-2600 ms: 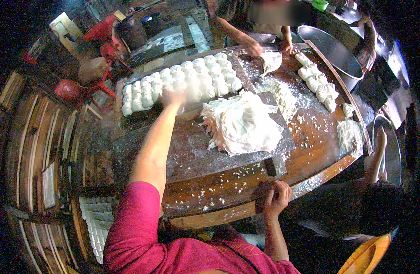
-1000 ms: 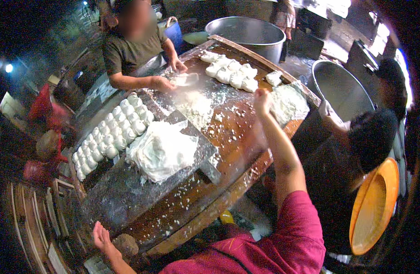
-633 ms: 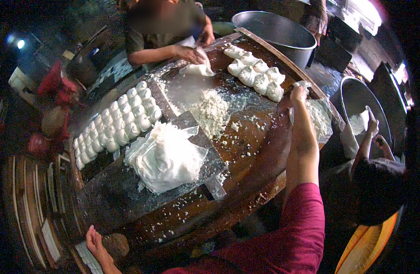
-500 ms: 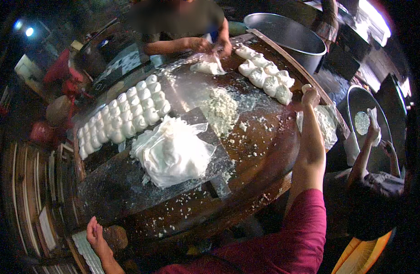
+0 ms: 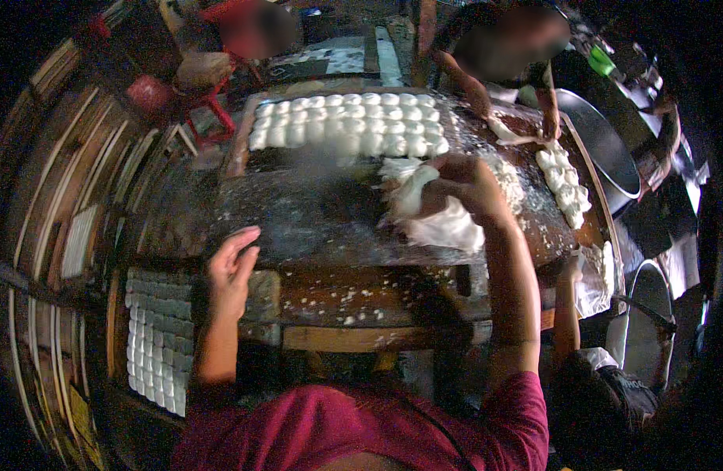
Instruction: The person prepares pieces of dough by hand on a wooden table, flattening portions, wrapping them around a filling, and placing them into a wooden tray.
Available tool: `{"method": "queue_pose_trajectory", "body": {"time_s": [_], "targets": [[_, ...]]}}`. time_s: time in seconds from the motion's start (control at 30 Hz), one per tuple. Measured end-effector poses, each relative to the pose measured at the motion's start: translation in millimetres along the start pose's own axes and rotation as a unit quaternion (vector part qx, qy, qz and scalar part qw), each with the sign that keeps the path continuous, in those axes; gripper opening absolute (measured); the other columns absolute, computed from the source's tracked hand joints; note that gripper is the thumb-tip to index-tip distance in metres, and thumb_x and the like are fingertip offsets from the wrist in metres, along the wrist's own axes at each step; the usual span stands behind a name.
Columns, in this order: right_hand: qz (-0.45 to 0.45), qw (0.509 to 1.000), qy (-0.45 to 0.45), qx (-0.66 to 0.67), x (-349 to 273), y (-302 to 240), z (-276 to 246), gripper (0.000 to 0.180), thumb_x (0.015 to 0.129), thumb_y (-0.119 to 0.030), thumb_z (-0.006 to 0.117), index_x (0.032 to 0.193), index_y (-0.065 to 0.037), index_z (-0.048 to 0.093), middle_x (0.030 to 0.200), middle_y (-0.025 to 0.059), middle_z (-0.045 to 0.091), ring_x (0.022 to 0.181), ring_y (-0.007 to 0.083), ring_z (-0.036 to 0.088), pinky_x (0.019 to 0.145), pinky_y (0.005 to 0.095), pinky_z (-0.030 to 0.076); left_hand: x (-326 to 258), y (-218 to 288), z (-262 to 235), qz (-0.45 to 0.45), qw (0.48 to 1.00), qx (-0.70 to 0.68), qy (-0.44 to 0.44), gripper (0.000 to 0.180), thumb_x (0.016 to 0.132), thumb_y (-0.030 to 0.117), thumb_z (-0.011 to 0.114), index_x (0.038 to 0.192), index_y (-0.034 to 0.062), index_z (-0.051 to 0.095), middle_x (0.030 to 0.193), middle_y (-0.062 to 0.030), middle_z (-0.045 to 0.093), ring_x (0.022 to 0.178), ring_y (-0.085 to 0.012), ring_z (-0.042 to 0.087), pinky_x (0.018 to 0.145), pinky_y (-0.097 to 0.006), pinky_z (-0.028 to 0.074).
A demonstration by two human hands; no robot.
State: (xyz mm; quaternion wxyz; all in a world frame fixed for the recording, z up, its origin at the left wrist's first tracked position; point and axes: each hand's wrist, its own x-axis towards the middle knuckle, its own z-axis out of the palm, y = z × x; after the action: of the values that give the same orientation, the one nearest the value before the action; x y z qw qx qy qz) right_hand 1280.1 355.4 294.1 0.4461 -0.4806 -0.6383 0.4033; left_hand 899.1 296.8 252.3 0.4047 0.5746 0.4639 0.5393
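My right hand (image 5: 470,184) is closed on a small white bundle (image 5: 416,191), its edges blurred by motion. It is over a heap of thin white cloths (image 5: 448,228) on the dark board. Left of it, over the board's near left edge, my left hand (image 5: 232,271) hangs with its fingers apart and nothing in it. Beyond the board, rounded white bundles (image 5: 349,122) lie packed in tight rows.
White crumbly curd (image 5: 507,180) is heaped right of the cloths. More bundles (image 5: 564,187) line the table's right side. A co-worker's hands (image 5: 550,129) handle white cloth across the table; another person (image 5: 605,385) is at lower right. A filled tray (image 5: 157,345) sits at lower left.
The view has turned to the right-hand tilt's opposite, now squarer to the table. My right hand has come from the table's right side to above the cloths; my left hand has risen to the board.
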Motion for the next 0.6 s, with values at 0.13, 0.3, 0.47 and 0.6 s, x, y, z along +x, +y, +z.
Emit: {"method": "queue_pose_trajectory", "body": {"time_s": [0.13,0.3,0.47,0.6], "targets": [[-0.051,0.990,-0.111,-0.067,42.1,-14.0,132.7,0.020,0.071,0.008,0.059,0.088,-0.001,0.061,0.079,0.0021,0.062,0.075,0.0085,0.056,0.068,0.0249,0.047,-13.9,2.9,-51.0,0.028,0.998,-0.045,-0.032,0.020,0.083,0.001,0.054,0.102,0.0019,0.057,0.114,-0.0084,0.053,0.109,-0.0163,0.048,0.092,-0.029,0.037],[-0.349,0.901,-0.058,-0.250,67.4,14.9,239.1,0.023,0.066,0.007,0.057,0.083,-0.007,0.064,0.083,0.0063,0.065,0.079,0.0243,0.059,0.072,0.0341,0.048,-34.1,-0.4,-136.2,0.039,0.996,-0.072,0.026,0.019,0.082,-0.001,0.053,0.101,-0.0002,0.057,0.113,-0.0096,0.054,0.107,-0.0178,0.050,0.093,-0.030,0.037],[-0.260,0.912,-0.032,-0.315,62.7,78.6,274.0,0.021,0.066,0.002,0.058,0.083,-0.009,0.065,0.084,0.0090,0.064,0.082,0.0270,0.059,0.075,0.0369,0.047,-54.6,-11.7,-223.7,0.045,0.992,-0.047,0.104,0.021,0.082,0.002,0.054,0.102,-0.0017,0.056,0.109,-0.0117,0.056,0.103,-0.0179,0.052,0.091,-0.029,0.040],[-0.146,0.954,0.029,-0.260,70.3,48.2,303.8,0.022,0.067,-0.004,0.063,0.088,-0.007,0.063,0.085,0.0109,0.064,0.078,0.0279,0.060,0.075,0.0362,0.047,-58.4,-10.4,-242.9,0.015,0.990,-0.061,0.127,0.022,0.082,0.005,0.055,0.104,-0.0012,0.056,0.108,-0.0107,0.057,0.102,-0.0174,0.052,0.090,-0.029,0.040]]}}
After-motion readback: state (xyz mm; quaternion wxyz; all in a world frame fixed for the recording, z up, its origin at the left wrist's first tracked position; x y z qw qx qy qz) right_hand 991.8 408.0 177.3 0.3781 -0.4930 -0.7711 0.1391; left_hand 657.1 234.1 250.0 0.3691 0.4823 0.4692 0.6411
